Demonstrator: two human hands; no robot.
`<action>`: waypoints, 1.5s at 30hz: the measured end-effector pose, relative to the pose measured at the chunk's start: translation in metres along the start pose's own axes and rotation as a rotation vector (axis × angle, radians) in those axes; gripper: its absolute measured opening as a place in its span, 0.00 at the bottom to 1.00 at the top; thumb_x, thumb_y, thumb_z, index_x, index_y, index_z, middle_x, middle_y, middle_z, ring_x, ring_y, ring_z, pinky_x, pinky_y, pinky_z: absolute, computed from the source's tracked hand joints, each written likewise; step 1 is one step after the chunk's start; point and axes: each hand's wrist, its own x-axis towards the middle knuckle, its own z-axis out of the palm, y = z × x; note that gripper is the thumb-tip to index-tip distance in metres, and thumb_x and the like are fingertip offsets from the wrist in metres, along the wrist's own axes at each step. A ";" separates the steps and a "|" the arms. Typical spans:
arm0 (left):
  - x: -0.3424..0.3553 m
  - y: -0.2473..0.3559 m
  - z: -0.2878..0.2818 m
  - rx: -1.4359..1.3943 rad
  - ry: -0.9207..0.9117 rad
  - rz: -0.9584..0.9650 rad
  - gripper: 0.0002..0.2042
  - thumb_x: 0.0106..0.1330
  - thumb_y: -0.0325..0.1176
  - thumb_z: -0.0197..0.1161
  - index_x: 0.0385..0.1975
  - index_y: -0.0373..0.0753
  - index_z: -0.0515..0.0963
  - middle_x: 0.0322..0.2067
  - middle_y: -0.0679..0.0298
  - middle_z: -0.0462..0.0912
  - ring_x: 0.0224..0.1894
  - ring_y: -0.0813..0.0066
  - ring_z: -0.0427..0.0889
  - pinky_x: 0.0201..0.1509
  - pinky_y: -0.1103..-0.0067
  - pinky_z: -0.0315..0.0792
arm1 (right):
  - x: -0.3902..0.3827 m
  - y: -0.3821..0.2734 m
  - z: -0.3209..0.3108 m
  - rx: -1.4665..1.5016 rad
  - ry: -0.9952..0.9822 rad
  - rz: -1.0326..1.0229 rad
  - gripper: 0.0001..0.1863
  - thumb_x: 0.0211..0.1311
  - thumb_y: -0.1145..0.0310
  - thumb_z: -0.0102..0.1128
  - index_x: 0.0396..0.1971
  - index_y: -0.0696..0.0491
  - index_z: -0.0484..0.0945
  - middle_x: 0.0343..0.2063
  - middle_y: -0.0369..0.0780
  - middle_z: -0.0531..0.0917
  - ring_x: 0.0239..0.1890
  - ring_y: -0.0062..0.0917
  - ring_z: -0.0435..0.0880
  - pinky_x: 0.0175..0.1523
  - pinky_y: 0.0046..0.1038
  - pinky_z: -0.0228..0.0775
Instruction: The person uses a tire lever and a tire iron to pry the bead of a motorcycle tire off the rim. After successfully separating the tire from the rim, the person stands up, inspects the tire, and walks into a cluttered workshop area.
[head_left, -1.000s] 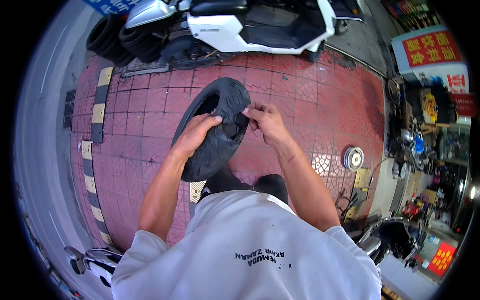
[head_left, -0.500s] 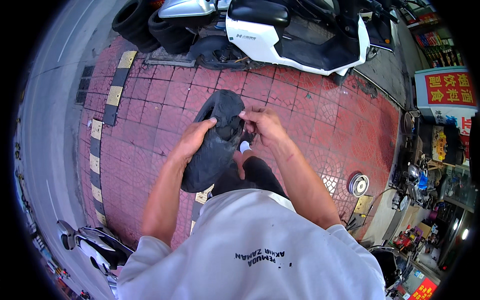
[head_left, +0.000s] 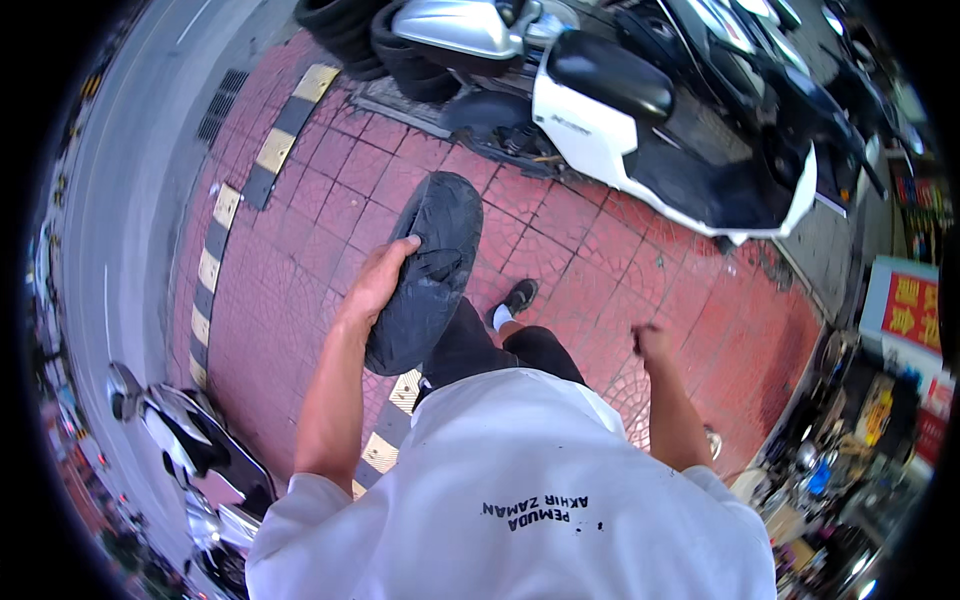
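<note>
A worn black tyre (head_left: 430, 275) hangs in front of me, tilted upright with its far end leaning away. My left hand (head_left: 380, 280) grips its left side, the thumb pressed on the dark, creased surface. The hidden fingers lie behind the tyre. My right hand (head_left: 652, 342) is away from the tyre, out to the right over the red paving. Its fingers look curled but are smeared by motion, so whether anything is in them is unclear.
Ahead stands a white scooter (head_left: 590, 120) beside stacked black tyres (head_left: 415, 65). A striped kerb strip (head_left: 275, 150) runs along the left, with another parked scooter (head_left: 205, 450) nearer. Right of my arm, a wheel rim (head_left: 713, 442) is partly hidden. Parts clutter (head_left: 820, 470) lines the shop edge.
My right hand has left the tyre's edge and swung out to the right. My left hand keeps its hold. The view has turned, and my dark shoe now shows ahead.
</note>
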 end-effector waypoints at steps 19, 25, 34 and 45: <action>0.096 0.118 -0.210 0.031 0.202 0.444 0.33 0.68 0.51 0.73 0.58 0.24 0.79 0.45 0.53 0.88 0.46 0.70 0.86 0.54 0.74 0.78 | 0.004 -0.273 0.219 -0.022 -0.200 -0.166 0.18 0.72 0.64 0.63 0.55 0.60 0.79 0.32 0.40 0.83 0.25 0.22 0.79 0.29 0.26 0.70; 0.124 0.158 -0.286 0.118 0.283 0.456 0.34 0.67 0.52 0.75 0.57 0.24 0.80 0.45 0.52 0.88 0.47 0.70 0.85 0.54 0.74 0.77 | 0.005 -0.317 0.291 -0.095 -0.258 -0.221 0.18 0.73 0.64 0.63 0.55 0.59 0.80 0.33 0.41 0.84 0.26 0.23 0.81 0.29 0.27 0.73; 0.237 0.157 -0.413 -0.001 0.471 0.189 0.36 0.70 0.56 0.66 0.60 0.23 0.79 0.49 0.51 0.88 0.50 0.67 0.85 0.59 0.72 0.76 | 0.098 -0.306 0.307 -0.014 -0.272 0.207 0.14 0.74 0.64 0.59 0.52 0.56 0.79 0.27 0.40 0.82 0.21 0.26 0.78 0.23 0.30 0.68; 0.323 0.009 -0.527 0.079 0.614 -0.493 0.38 0.70 0.68 0.58 0.68 0.43 0.78 0.62 0.54 0.83 0.57 0.55 0.85 0.67 0.58 0.76 | 0.108 -0.452 0.372 0.167 -0.190 0.082 0.19 0.73 0.60 0.62 0.54 0.58 0.79 0.32 0.41 0.85 0.25 0.25 0.81 0.30 0.29 0.73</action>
